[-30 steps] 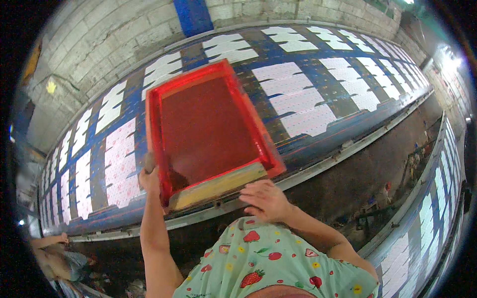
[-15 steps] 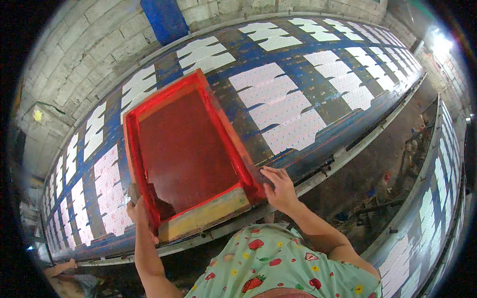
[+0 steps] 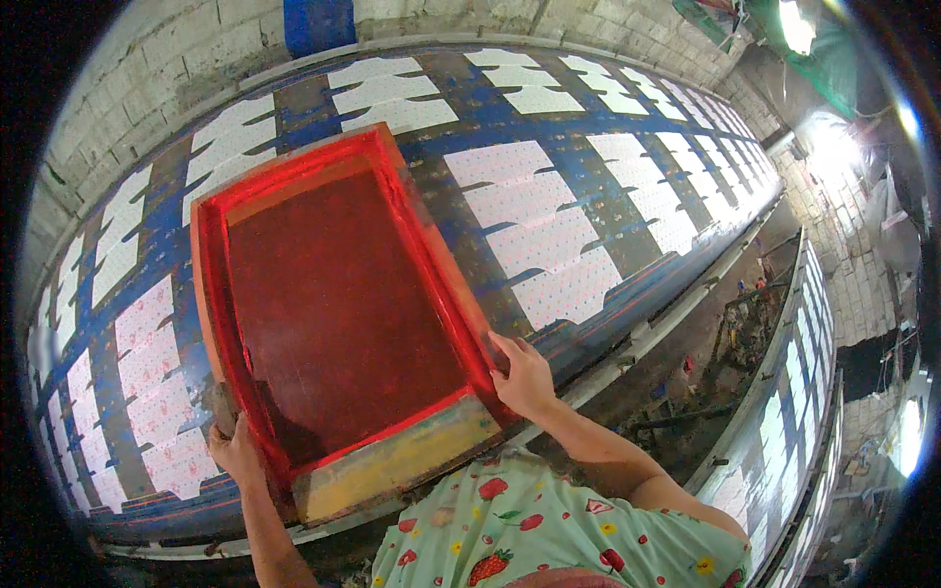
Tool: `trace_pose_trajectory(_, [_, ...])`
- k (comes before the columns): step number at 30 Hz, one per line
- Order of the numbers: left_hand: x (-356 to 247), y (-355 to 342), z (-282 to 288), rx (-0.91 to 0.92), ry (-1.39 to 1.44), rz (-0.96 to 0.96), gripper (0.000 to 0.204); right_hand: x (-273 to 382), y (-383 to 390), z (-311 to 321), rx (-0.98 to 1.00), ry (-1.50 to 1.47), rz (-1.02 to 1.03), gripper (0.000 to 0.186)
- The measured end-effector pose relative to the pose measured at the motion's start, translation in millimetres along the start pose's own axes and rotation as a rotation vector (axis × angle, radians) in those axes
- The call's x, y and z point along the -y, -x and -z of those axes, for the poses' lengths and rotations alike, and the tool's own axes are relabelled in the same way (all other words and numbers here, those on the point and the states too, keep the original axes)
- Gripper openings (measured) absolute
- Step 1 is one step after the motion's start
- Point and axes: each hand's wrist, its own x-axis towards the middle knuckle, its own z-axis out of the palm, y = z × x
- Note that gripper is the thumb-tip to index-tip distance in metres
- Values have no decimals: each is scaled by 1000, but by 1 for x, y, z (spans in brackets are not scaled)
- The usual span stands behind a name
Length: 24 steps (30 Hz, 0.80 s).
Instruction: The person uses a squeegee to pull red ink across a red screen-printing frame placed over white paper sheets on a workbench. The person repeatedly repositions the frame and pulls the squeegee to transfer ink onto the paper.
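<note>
A rectangular printing screen [image 3: 333, 294] with red-coated edges and a dark red mesh lies on the long printing table [image 3: 412, 176], its near end a yellow-stained bar. My left hand [image 3: 235, 446] grips its left side low down, beside a small block [image 3: 223, 407] on the frame. My right hand [image 3: 520, 377] has its fingers curled onto the right side of the frame near the lower corner. White printed cut pieces [image 3: 529, 235] lie in rows beside the screen, and pink-printed pieces [image 3: 167, 392] lie to its left.
A second long table [image 3: 774, 421] with white pieces runs along the right, across a dark gap [image 3: 716, 343] holding clutter. A rail [image 3: 657, 318] edges the near table. A block wall [image 3: 196, 49] stands behind, and lamps [image 3: 796, 27] shine at the right.
The screen came down toward me and sits further left in the picture. My right hand moved from below its near end onto its right side. The view has shifted; the other person left the picture.
</note>
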Motion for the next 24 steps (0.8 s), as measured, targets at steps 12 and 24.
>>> trace_pose_trajectory(12, [0, -24, 10, 92, 98, 170, 27, 16, -11, 46, -155, -148, 147, 48])
trace_pose_trajectory(24, [-122, 44, -119, 115, 516, 82, 38, -112, -73, 131, -209, -97, 55, 46])
